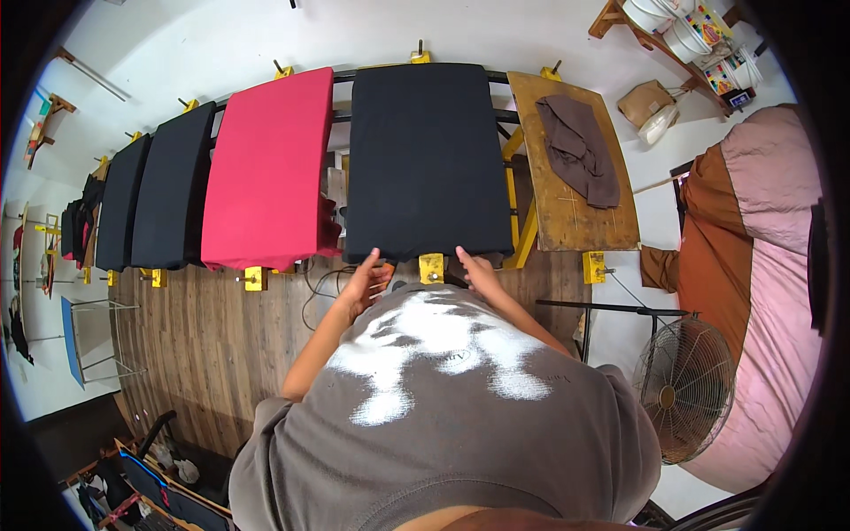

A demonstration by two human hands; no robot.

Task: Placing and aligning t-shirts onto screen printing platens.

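Observation:
In front of me a black cloth (425, 159), smooth and flat, covers a board and folds down over its near edge. My left hand (366, 283) is at the near left corner of this cloth, its fingers apart and partly bent. At the near right corner is my right hand (478, 269), with fingers stretched out. Both hands look to hold nothing; whether the fingertips touch the cloth's edge, I cannot tell. Between them a yellow metal bracket (431, 268) sticks out from under the board.
Left of the black cloth lies a red cloth (270, 168) on its own board, with more black-covered boards (177, 186) beyond. A bare wooden board (567, 226) at right bears a crumpled brown garment (580, 150). A fan (686, 389) stands at my right, near pink and brown curtains (779, 203).

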